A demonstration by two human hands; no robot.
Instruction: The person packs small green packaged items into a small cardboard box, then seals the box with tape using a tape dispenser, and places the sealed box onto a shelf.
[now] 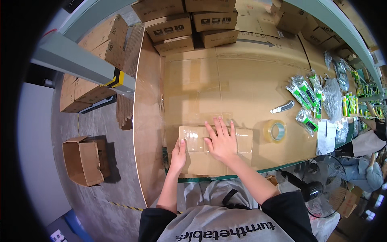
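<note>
A closed cardboard box (197, 163) lies at the near edge of the cardboard-covered bench, with clear tape shining along its top. My left hand (177, 157) grips its left end, thumb on top and the other fingers down the side, partly hidden. Flat on the box's taped top rests my right hand (223, 147), fingers spread and pointing away from me. Right of the box stands a roll of clear tape (267, 132). A utility knife (283, 107) with a grey handle lies beyond the roll.
Several green-and-white items in clear bags (307, 121) and a paper sheet (325, 138) lie to the right. Stacked cartons (171, 28) line the far side. A black fan (311, 189) stands near right; an open carton (85, 161) sits on the floor at left. Other people work at far right.
</note>
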